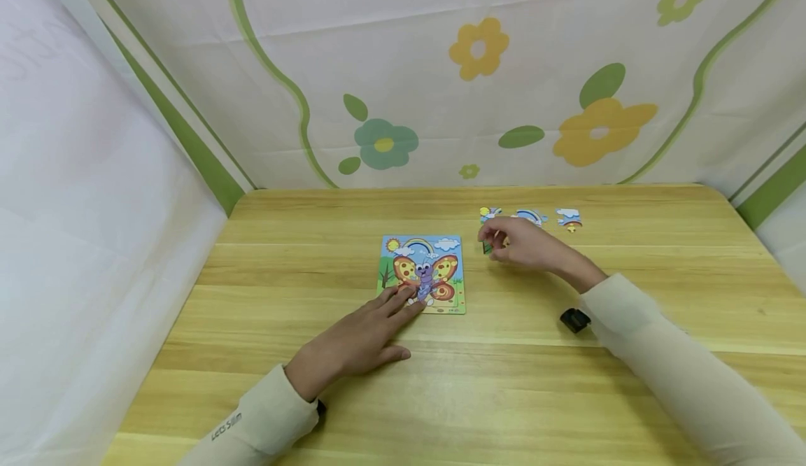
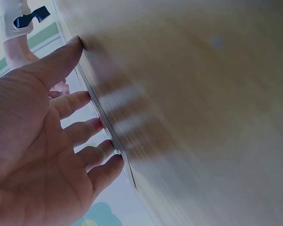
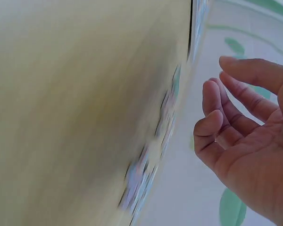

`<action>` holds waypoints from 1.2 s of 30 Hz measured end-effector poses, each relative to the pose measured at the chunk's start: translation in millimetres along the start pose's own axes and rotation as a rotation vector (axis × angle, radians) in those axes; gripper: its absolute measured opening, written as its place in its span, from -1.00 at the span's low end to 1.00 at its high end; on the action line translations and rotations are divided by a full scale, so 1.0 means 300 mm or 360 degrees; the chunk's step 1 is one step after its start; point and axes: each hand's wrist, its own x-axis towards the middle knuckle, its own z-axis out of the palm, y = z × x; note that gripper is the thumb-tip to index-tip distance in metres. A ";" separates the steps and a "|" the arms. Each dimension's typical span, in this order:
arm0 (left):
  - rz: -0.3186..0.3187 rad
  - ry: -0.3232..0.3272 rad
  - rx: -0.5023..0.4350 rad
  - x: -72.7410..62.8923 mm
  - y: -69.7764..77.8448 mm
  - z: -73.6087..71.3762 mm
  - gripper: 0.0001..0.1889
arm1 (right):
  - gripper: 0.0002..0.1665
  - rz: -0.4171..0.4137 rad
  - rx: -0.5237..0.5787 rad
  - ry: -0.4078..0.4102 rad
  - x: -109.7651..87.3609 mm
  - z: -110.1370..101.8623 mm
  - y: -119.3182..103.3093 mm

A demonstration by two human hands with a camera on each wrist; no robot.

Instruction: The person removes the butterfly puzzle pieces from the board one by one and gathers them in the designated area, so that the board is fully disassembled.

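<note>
My left hand point(image 1: 365, 333) rests with fingers spread on the lower left part of a square butterfly puzzle board point(image 1: 462, 270). In the left wrist view, its straight fingertips point(image 2: 85, 97) lie along the board's thin edge. To the right of the board, my right hand point(image 1: 522, 242) hovers over loose jigsaw pieces point(image 1: 569, 217), its fingers loosely bent. The right wrist view shows thumb and fingers apart, with nothing between them. A dark green piece point(image 1: 487, 248) peeks out beside the right fingertips; other pieces there are partly hidden by the hand.
The wooden table point(image 1: 504, 396) carries the board and pieces. Behind it hangs a white cloth point(image 1: 415, 46) printed with flowers, and another white cloth stands at the left. A small black device point(image 1: 575, 320) sits by the right cuff.
</note>
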 end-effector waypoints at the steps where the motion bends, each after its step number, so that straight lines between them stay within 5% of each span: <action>1: -0.0001 -0.0002 0.0000 0.000 0.000 0.000 -0.21 | -0.72 -0.0023 -0.0004 -0.0014 0.010 0.013 -0.010; 16: 0.0004 -0.0003 0.0004 0.002 0.000 0.000 -0.21 | -0.63 -0.0148 -0.0071 -0.0164 0.091 0.147 -0.122; 36: 0.0018 0.0007 0.0006 0.002 -0.004 0.002 -0.22 | -0.56 0.0036 -0.0265 -0.0207 0.114 0.173 -0.155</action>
